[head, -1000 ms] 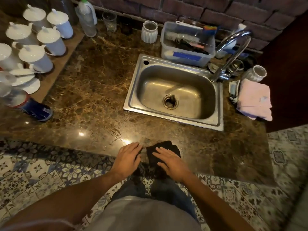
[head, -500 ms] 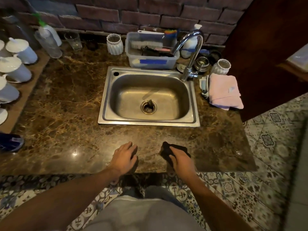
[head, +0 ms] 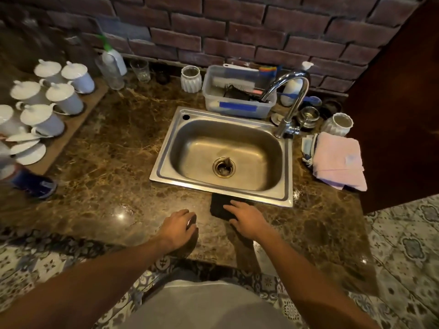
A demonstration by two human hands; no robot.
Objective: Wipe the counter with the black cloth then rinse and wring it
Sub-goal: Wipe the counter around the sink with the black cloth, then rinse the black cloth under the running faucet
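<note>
The right hand [head: 247, 218] lies flat, palm down, fingers spread, pressing the black cloth [head: 219, 207] onto the counter [head: 99, 167]; it grips nothing, only bears down on the cloth's near part. The left hand [head: 179, 227] rests on the bare counter just left of the cloth, fingers loosely bent, holding nothing, apart from both the cloth and the other hand. The cloth lies flat on the marble right before the sink [head: 224, 153], its far edge touching or just under the sink's front rim; which, I cannot tell. The steel basin holds no dishes, with its drain [head: 224, 167] in the middle; the tap [head: 288, 103] rises at the back right corner and arches over the basin; no water shows from it. Behind the sink stands a clear tub [head: 237, 98] with brushes in it, and a white ribbed cup [head: 191, 79] just to its left; a glass [head: 140, 70] and a bottle [head: 111, 67] stand further left by the brick wall [head: 237, 32]. To the right of the sink lies a folded pink towel [head: 337, 160], with another white cup [head: 337, 124] behind it. At the far left, white lidded mugs [head: 59, 91] stand in rows on a board [head: 71, 129], with saucers [head: 26, 148] nearer; a blue-based thing [head: 35, 184], blurred, lies at the left edge.
</note>
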